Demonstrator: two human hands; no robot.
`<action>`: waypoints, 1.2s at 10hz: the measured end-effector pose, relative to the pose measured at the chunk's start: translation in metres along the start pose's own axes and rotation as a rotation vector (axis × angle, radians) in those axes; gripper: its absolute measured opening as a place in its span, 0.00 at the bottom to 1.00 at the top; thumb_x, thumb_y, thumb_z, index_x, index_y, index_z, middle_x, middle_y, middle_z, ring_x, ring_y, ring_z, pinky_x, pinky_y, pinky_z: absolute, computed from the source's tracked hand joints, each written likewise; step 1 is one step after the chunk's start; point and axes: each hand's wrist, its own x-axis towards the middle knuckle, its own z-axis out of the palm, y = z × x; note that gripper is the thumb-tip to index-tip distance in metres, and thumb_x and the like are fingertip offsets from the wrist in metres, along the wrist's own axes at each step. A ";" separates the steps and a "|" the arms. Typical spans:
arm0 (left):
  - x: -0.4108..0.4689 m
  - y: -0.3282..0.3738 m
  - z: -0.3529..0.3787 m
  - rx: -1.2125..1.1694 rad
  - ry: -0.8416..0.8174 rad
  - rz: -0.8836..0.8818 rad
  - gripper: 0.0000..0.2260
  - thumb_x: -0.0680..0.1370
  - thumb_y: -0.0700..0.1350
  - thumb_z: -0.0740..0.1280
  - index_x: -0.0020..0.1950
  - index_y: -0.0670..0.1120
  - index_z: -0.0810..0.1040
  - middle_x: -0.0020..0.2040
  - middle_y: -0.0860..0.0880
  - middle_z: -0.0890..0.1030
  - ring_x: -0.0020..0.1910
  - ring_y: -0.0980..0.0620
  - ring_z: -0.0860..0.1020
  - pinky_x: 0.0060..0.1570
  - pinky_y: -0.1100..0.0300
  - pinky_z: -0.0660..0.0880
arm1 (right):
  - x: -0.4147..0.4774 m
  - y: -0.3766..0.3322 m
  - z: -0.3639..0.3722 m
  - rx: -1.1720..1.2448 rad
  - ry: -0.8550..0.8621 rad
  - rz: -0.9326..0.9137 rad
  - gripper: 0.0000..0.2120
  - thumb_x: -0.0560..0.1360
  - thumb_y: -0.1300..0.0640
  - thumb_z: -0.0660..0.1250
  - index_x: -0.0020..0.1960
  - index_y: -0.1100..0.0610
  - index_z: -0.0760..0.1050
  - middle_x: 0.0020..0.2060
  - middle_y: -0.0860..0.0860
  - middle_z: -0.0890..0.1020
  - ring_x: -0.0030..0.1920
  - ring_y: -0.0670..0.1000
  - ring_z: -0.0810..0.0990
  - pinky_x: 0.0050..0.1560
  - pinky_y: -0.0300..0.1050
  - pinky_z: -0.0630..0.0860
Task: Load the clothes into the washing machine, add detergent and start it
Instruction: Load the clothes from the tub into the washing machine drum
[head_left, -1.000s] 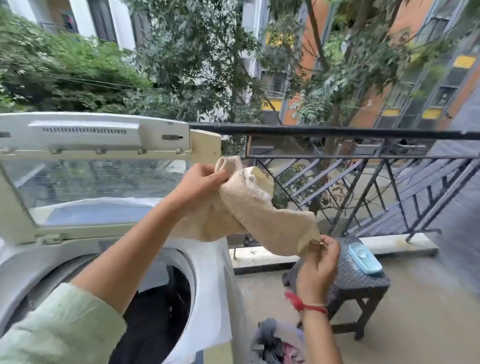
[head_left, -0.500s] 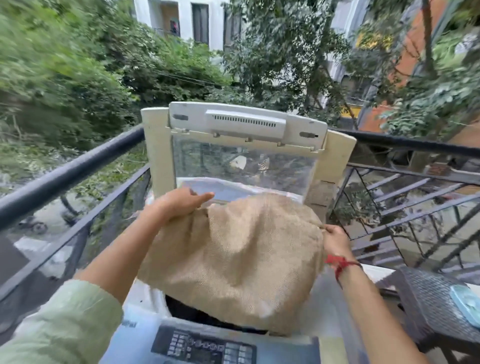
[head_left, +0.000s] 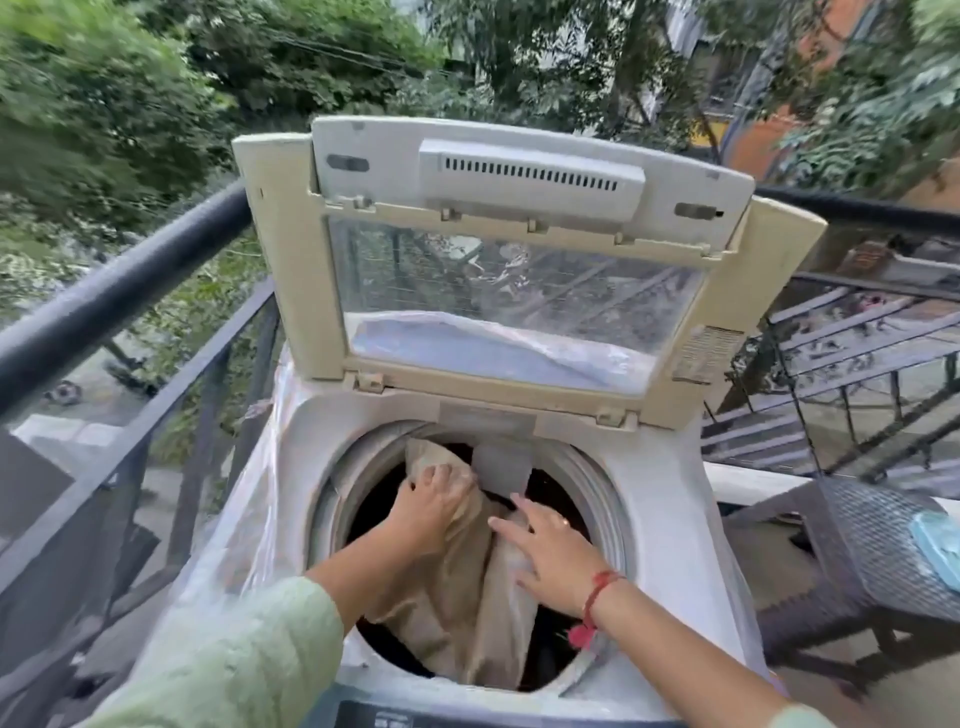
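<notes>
at the far left a dark railing (head_left: 119, 296) runs along the balcony edge, with green trees behind it. low in the left corner a pale green sleeve (head_left: 234, 660) covers the left arm, which reaches forward into the machine. a thin clear plastic cover (head_left: 249, 519) hangs on the left side of the washing machine (head_left: 665, 519), a white top-loader in the middle of the view. at the bottom edge a part of its control panel (head_left: 395, 719) shows. its lid (head_left: 519, 249) is open and stands upright at the back, and the railing bars are visible through the clear window of the lid. the round drum opening is dark inside. the left hand (head_left: 431, 506) is at the back left part of the opening, its fingers bent down onto the beige cloth (head_left: 467, 597), holding the upper end of it. the beige cloth lies inside the drum, from the back rim to the front rim, in long folds. the right hand (head_left: 550, 556) is just beside, on the right part of the same cloth, with fingers straight and spread wide; it presses flat and grips nothing. a red thread bracelet (head_left: 597, 592) is around the right wrist. to the right of the machine stands a small dark woven table (head_left: 872, 530), and a light blue dish (head_left: 940, 540) lies on it at the frame edge
</notes>
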 end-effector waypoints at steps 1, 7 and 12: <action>-0.001 -0.005 0.045 0.013 -0.229 -0.109 0.39 0.75 0.51 0.65 0.76 0.50 0.41 0.76 0.38 0.49 0.73 0.38 0.57 0.67 0.38 0.60 | 0.023 0.008 0.039 -0.177 -0.416 0.040 0.33 0.76 0.57 0.62 0.76 0.48 0.50 0.76 0.56 0.46 0.74 0.61 0.52 0.72 0.55 0.58; 0.034 -0.036 0.123 -0.382 0.022 -0.249 0.32 0.71 0.43 0.62 0.74 0.49 0.55 0.69 0.41 0.65 0.66 0.39 0.71 0.63 0.40 0.60 | 0.107 0.032 0.133 0.223 -0.341 0.414 0.52 0.69 0.51 0.70 0.73 0.45 0.30 0.74 0.50 0.34 0.75 0.58 0.40 0.71 0.62 0.49; 0.068 -0.016 0.229 -0.041 -0.629 -0.384 0.66 0.61 0.60 0.76 0.62 0.55 0.15 0.66 0.42 0.18 0.69 0.40 0.24 0.58 0.25 0.34 | 0.157 0.043 0.259 0.273 -0.433 0.518 0.66 0.63 0.52 0.77 0.59 0.36 0.15 0.64 0.45 0.18 0.72 0.66 0.34 0.62 0.77 0.56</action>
